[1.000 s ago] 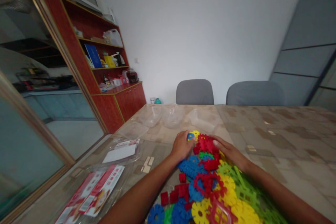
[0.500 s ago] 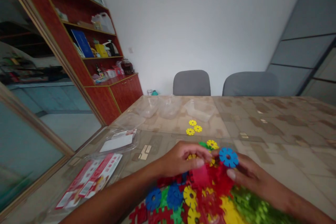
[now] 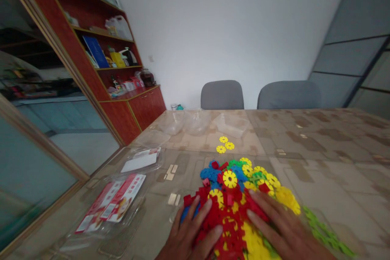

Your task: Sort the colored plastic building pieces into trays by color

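Where the patterned beige table (image 3: 319, 162) fills the near and middle ground, a clear packet with a red-and-white card (image 3: 112, 205) lies at the near left, and a clear lid over a white card (image 3: 140, 162) lies just beyond it. Farther off stand empty clear containers (image 3: 196, 122), then two grey chairs (image 3: 222, 94) pushed in at the far edge. A red wooden cabinet (image 3: 122, 101) with open shelves occupies the left wall, a plain white wall closes the back, and grey panels (image 3: 353, 48) stand at the right.

Both hands rest palm down on the near end of a pile of coloured toy pieces (image 3: 236, 189). The left hand (image 3: 185, 239) lies flat with its fingers spread over red and blue pieces and grips nothing. The right hand (image 3: 283, 231) lies likewise flat and spread over red and yellow pieces, with nothing enclosed. Most of the pile extends beyond the fingertips, between and ahead of the two hands.

The pile's long axis runs from the person outward. Its far end points toward three yellow discs (image 3: 224, 145), which lie apart from it. Green pieces (image 3: 326, 235) trail off at the near right.
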`<action>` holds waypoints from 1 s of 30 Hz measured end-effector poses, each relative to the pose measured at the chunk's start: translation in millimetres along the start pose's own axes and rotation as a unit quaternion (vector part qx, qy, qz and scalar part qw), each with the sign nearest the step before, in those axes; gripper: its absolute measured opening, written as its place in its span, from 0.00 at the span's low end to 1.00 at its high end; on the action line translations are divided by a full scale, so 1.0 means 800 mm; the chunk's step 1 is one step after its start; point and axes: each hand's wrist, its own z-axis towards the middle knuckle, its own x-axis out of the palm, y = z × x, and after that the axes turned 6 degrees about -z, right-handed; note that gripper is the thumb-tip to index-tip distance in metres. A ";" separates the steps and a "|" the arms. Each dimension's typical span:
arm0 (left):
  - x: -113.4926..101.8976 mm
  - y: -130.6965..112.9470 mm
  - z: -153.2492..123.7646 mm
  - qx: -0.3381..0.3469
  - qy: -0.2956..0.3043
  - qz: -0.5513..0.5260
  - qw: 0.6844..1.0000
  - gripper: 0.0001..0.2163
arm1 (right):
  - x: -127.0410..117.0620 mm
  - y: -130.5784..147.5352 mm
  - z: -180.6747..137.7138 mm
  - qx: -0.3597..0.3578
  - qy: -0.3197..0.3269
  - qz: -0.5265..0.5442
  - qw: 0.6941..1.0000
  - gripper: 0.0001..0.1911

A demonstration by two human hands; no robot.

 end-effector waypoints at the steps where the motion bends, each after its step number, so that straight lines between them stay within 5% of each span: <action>1: 0.000 -0.003 0.012 0.010 0.000 -0.018 1.000 0.37 | 0.003 0.007 0.011 -0.006 -0.005 -0.011 1.000 0.46; 5: -0.018 -0.008 0.061 0.006 -0.012 -0.186 0.982 0.40 | 0.004 0.017 0.049 -0.019 -0.028 -0.032 0.999 0.53; 8: -0.033 -0.011 0.094 -0.088 -0.069 -0.343 0.933 0.38 | -0.006 0.015 0.076 0.022 -0.061 0.012 0.998 0.47; 14: -0.060 0.000 0.150 -0.272 -0.099 -0.658 0.695 0.23 | -0.032 -0.016 0.129 0.119 -0.080 0.106 0.984 0.32; 16: -0.068 0.011 0.157 -0.294 -0.104 -0.680 0.664 0.21 | -0.041 -0.029 0.128 0.143 -0.076 0.117 0.980 0.34; 20: -0.078 0.035 0.143 -0.300 -0.093 -0.586 0.747 0.18 | -0.055 -0.036 0.088 0.161 -0.096 0.030 0.982 0.36; 24: -0.071 0.040 0.109 -0.261 -0.076 -0.465 0.843 0.20 | -0.030 -0.005 0.040 0.003 -0.104 -0.137 0.985 0.41; 27: -0.057 0.028 0.093 -0.165 -0.051 -0.351 0.920 0.23 | 0.008 0.023 0.036 -0.157 -0.140 -0.270 0.940 0.33; 30: -0.045 0.017 0.092 -0.065 -0.005 -0.249 0.966 0.29 | 0.028 0.033 0.063 -0.161 -0.105 -0.291 0.937 0.32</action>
